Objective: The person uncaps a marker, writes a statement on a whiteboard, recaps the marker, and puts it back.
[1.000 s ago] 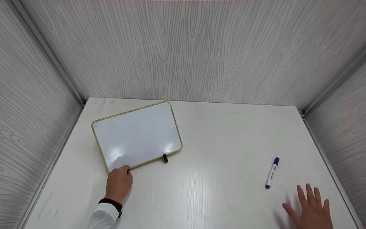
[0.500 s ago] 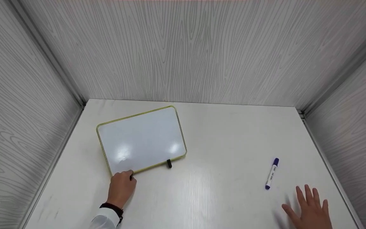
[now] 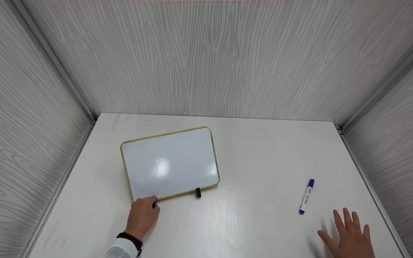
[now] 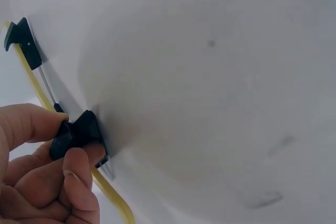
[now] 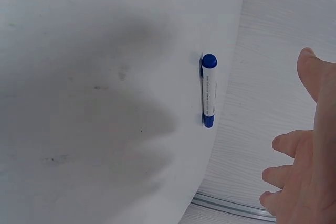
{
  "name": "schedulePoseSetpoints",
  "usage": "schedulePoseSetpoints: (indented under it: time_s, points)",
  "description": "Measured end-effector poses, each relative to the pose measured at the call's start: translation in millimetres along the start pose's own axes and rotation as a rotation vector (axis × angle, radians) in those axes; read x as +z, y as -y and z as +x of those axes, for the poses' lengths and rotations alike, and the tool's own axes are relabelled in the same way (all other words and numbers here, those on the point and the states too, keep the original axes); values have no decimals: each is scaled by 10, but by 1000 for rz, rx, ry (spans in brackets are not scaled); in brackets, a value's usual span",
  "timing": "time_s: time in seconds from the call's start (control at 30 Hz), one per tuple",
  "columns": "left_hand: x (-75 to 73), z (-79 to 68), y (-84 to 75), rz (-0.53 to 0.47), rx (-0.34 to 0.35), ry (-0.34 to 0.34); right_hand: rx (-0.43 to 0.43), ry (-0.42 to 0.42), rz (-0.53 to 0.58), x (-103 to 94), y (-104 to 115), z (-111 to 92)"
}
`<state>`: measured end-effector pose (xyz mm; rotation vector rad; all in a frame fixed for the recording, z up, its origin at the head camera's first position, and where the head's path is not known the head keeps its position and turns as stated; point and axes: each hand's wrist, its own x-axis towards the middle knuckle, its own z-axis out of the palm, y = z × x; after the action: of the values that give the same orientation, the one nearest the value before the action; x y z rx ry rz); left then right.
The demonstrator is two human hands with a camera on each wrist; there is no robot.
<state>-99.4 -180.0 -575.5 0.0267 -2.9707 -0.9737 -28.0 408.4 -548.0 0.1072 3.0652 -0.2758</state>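
Observation:
In the head view, a whiteboard point(image 3: 172, 161) with a yellow frame lies askew on the left half of the table. My left hand point(image 3: 142, 216) grips it at its near left corner, where the left wrist view shows thumb and fingers pinching a black clip point(image 4: 79, 135) on the yellow edge. Farther along that edge sits a second black clip point(image 4: 23, 43), joined by a thin metal rod. My right hand point(image 3: 353, 238), fingers spread, holds nothing at the lower right. Near it, apart from the fingers, lies a capped marker point(image 3: 306, 197), white with blue-purple ends.
The white table point(image 3: 256, 154) is enclosed by a wood-grain back wall point(image 3: 210, 57) and side walls with metal strips along their seams. Dark smudges point(image 4: 265, 200) mark the tabletop.
The whiteboard has slid right and toward the person, turning slightly straighter, with my left hand moving along on its corner. My right hand and the marker have stayed almost in place.

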Motion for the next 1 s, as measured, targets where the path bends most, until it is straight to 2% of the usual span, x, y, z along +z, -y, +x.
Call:
schedulePoseSetpoints:
  time_s: [0.17, 0.57, 0.8, 1.0]
  points:
    - [54, -44, -25, -3, 21, 11, -8, 6, -1, 3, -17, -6]
    - [127, -78, -138, -24, 87, 23, -26, -49, -22, 38, -8, -13]
    - [175, -97, -195, 8, 138, 36, -35, -100, -36, 62, 5, -7]
    - [191, -96, -271, -9, 131, 62, -28, -67, -16, 32, 17, 20]
